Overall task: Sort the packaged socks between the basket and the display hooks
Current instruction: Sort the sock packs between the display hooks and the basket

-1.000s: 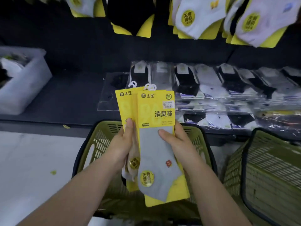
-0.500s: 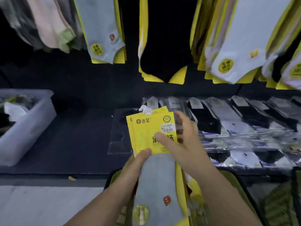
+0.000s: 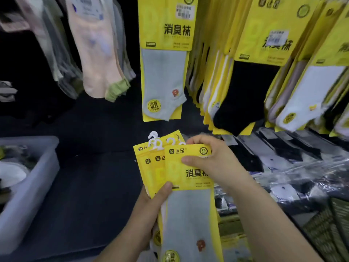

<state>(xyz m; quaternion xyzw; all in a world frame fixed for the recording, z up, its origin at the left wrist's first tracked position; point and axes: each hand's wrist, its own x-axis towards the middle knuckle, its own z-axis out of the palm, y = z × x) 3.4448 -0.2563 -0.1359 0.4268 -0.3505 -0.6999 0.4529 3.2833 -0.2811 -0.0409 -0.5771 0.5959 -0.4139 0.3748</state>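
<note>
The front pack (image 3: pixel 187 173), a grey sock on a yellow card, sits at the head of a small fan of packs (image 3: pixel 151 167) held up in front of the display, just below a hanging grey pack (image 3: pixel 164 72) of what looks like the same kind. A second ago the fan was held low over the basket with both hands on the socks; since then it has been raised and the gaze has lifted to the hanging row. The right hand (image 3: pixel 213 161) has climbed from the sock to the card's top right corner, where thumb and curled fingers now pinch it. The left hand (image 3: pixel 151 207) grips the fan lower down, thumb across the front. The white hangers (image 3: pixel 154 138) stick up from the packs behind. This reads as peeling off the front pack to hang it with its match. Black packs (image 3: pixel 245 95) hang to the right, a bin (image 3: pixel 37 186) sits at the left, and a basket (image 3: pixel 328 231) shows at the lower right.
</note>
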